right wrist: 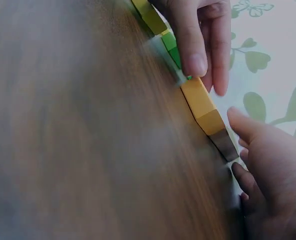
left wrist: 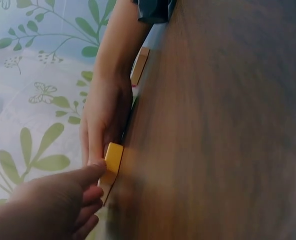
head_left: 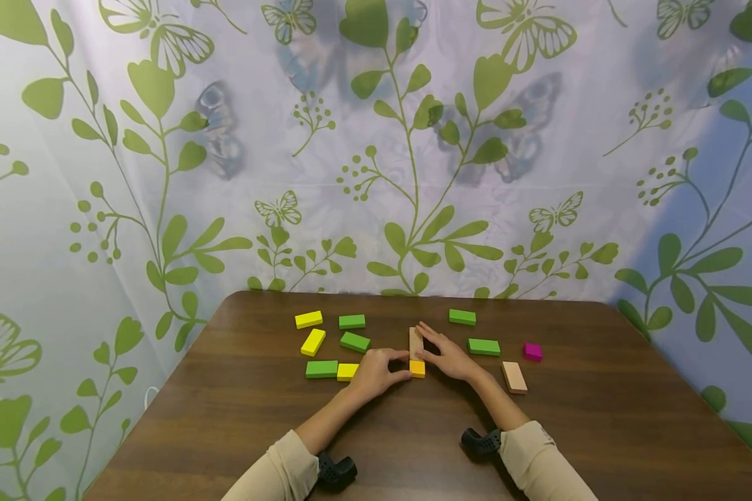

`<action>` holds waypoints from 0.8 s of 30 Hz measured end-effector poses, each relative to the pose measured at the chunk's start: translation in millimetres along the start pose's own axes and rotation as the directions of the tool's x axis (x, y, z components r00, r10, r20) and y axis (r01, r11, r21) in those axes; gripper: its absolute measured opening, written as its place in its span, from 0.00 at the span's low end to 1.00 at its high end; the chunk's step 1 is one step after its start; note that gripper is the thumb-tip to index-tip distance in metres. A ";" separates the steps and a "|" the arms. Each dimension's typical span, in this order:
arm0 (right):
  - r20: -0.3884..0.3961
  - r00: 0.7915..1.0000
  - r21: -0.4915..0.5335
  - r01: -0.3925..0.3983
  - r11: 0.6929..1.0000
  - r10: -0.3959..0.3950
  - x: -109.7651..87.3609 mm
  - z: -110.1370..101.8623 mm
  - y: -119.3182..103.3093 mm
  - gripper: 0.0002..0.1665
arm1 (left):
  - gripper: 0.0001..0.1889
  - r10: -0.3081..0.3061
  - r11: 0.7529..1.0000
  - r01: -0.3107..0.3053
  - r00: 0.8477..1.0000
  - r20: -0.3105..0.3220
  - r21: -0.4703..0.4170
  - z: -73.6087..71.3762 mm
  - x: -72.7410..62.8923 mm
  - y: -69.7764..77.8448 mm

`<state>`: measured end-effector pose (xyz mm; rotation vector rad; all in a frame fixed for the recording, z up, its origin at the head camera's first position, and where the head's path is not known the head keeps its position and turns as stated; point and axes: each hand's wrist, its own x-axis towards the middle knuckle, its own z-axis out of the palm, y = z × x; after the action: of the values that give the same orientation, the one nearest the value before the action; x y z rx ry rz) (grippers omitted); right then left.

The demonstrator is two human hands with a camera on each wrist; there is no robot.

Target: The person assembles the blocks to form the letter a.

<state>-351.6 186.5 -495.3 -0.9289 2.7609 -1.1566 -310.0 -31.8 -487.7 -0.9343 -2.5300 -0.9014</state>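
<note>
So my left hand (head_left: pixel 376 372) had fingers apart against the orange block's (head_left: pixel 417 369) left side; my right hand (head_left: pixel 449 357) spread its fingers by the tan block (head_left: pixel 415 343) on the far side, probably for steadying.

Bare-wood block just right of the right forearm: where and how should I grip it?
Pinch the bare-wood block mid-length across its two long sides, probably coming straight down with the right hand: it lies flat, long sides facing roughly left and right, apart from other blocks.
</note>
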 end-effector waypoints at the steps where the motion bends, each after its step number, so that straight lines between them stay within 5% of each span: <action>1: 0.000 1.000 -0.001 0.010 1.000 -0.010 -1.1 0.0 1.2 0.38 | 0.21 -0.003 1.000 0.003 1.000 -0.004 0.002 -1.1 0.0 -0.7; 6: 0.009 0.999 -0.013 0.052 0.999 -0.051 -9.2 -0.9 2.2 0.38 | 0.20 -0.042 0.999 0.041 0.998 -0.056 -0.019 -13.3 -1.7 -12.4; 14: 0.043 0.997 -0.067 0.074 0.995 -0.071 -13.8 -1.2 -1.7 0.42 | 0.19 -0.091 0.995 0.095 0.978 -0.186 0.017 -44.3 -6.0 -51.3; 17: 0.043 0.997 -0.062 0.071 0.995 -0.069 -14.4 -1.7 -2.3 0.42 | 0.21 -0.118 0.992 0.124 0.980 -0.159 0.028 -53.6 -9.0 -61.0; 24: 0.038 0.996 -0.056 0.077 0.995 -0.075 -13.7 -2.0 -0.7 0.42 | 0.20 -0.171 0.985 0.170 0.985 0.015 0.031 -60.3 -14.1 -74.3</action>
<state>-340.5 194.7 -496.3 -1.0585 2.7664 -1.0642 -345.4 -121.7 -482.3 -0.7280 -2.6630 -0.9038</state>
